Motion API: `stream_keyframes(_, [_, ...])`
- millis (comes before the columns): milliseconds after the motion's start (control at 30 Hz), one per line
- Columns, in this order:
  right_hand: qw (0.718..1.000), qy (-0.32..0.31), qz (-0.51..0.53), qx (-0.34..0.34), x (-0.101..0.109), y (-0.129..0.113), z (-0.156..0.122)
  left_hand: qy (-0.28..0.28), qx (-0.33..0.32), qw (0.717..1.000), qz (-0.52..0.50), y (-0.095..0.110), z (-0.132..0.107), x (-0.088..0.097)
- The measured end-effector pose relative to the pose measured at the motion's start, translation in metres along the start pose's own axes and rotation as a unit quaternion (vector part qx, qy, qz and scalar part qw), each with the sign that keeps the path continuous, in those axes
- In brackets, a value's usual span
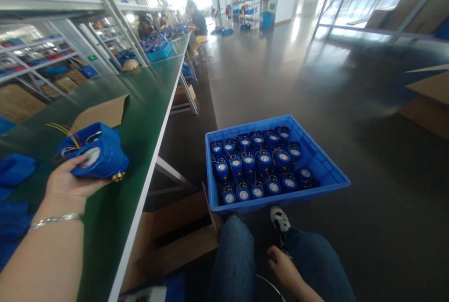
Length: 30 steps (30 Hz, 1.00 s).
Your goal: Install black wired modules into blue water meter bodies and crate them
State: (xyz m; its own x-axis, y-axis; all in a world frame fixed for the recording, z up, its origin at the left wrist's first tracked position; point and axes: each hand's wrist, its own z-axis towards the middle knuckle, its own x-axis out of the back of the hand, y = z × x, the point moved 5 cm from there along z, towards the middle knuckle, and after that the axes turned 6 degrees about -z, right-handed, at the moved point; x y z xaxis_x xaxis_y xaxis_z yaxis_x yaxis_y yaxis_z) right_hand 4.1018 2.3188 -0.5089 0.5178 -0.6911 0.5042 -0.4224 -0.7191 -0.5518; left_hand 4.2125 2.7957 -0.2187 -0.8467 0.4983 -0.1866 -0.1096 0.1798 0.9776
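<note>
My left hand [72,178] is closed around a blue water meter [107,157], thumb on its round white dial. Yellow, red and dark wires stick out of the meter's open top, and a brass threaded fitting [118,177] shows at its lower end. It is held above the green workbench [140,119]. Low over my lap, my right hand [286,267] has its fingers curled in, with nothing visible in them. On the right of the bench, a blue plastic crate [326,171] contains rows of similar wired meters [264,158].
A cardboard piece [101,112] lies on the bench. More blue parts [16,168] are at the left edge. Beneath the bench edge stands an open cardboard box [178,246]. Another carton [430,101] is on the right. Farther along the bench, people [198,21] sit near blue bins [159,52].
</note>
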Motion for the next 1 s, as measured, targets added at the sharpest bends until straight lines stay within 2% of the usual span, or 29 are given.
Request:
stream_keyframes(67, [0.998, -0.008, 0.054, 0.022, 0.016, -0.027, 0.001, -0.109, 0.052, 0.992, -0.037, 0.0, -0.008, -0.028])
stream_keyframes(133, [0.992, -0.009, 0.109, 0.063, 0.041, -0.067, 0.005, -0.205, 0.041, 0.975, -0.077, 0.008, -0.02, -0.06])
stream_keyframes(200, [0.98, 0.002, 0.154, 0.126, 0.075, -0.119, 0.008, -0.289, 0.043, 0.949, -0.116, 0.013, -0.04, -0.095])
stream_keyframes(267, [0.962, 0.029, 0.192, 0.194, 0.113, -0.175, 0.008, -0.352, 0.078, 0.919, -0.157, 0.006, -0.067, -0.13])
stream_keyframes(300, [0.952, 0.047, 0.21, 0.22, 0.13, -0.201, 0.008, -0.387, 0.102, 0.899, -0.176, -0.003, -0.083, -0.147])
stream_keyframes(367, [0.925, 0.09, 0.253, 0.267, 0.158, -0.244, 0.008, -0.391, 0.17, 0.882, -0.199, -0.035, -0.112, -0.173])
stream_keyframes(433, [0.898, 0.091, 0.318, 0.29, 0.168, -0.27, 0.014, -0.325, 0.237, 0.898, -0.176, -0.085, -0.134, -0.183])
stream_keyframes(467, [0.892, 0.069, 0.346, 0.282, 0.166, -0.275, 0.022, -0.313, 0.254, 0.901, -0.161, -0.112, -0.145, -0.186])
stream_keyframes(567, [0.903, -0.032, 0.383, 0.193, 0.137, -0.261, 0.06, -0.302, 0.307, 0.897, -0.102, -0.195, -0.171, -0.181])
stream_keyframes(667, [0.916, -0.096, 0.376, 0.1, 0.101, -0.222, 0.104, -0.296, 0.316, 0.9, -0.056, -0.267, -0.184, -0.166])
stream_keyframes(733, [0.921, -0.122, 0.365, 0.054, 0.081, -0.193, 0.133, -0.302, 0.304, 0.903, -0.019, -0.305, -0.185, -0.157])
stream_keyframes(867, [0.922, -0.151, 0.357, -0.001, 0.05, -0.15, 0.191, -0.331, 0.238, 0.908, 0.093, -0.36, -0.165, -0.148])
stream_keyframes(933, [0.922, -0.151, 0.357, -0.018, 0.038, -0.136, 0.22, -0.333, 0.177, 0.91, 0.171, -0.376, -0.144, -0.141])
stream_keyframes(1000, [0.922, -0.151, 0.355, -0.034, 0.026, -0.125, 0.247, -0.312, 0.107, 0.907, 0.261, -0.388, -0.119, -0.129])
